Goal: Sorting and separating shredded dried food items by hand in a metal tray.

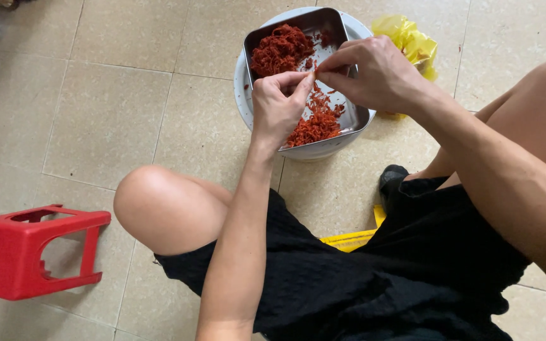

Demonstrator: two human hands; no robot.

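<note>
A rectangular metal tray (332, 25) rests on top of a white round basin (242, 95) on the tiled floor. It holds two heaps of red shredded strands (280, 49), one at the far end, one near my hands. My left hand (276, 107) and my right hand (374, 71) meet over the tray, fingertips pinched together on a small red strand (315, 81) between them. Both forearms reach out from above my knees.
A red plastic stool (30, 249) lies on its side at the lower left. A crumpled yellow plastic bag (409, 41) sits behind the basin at the right. A yellow object (349, 240) shows under my black shorts. Beige tiles surround everything.
</note>
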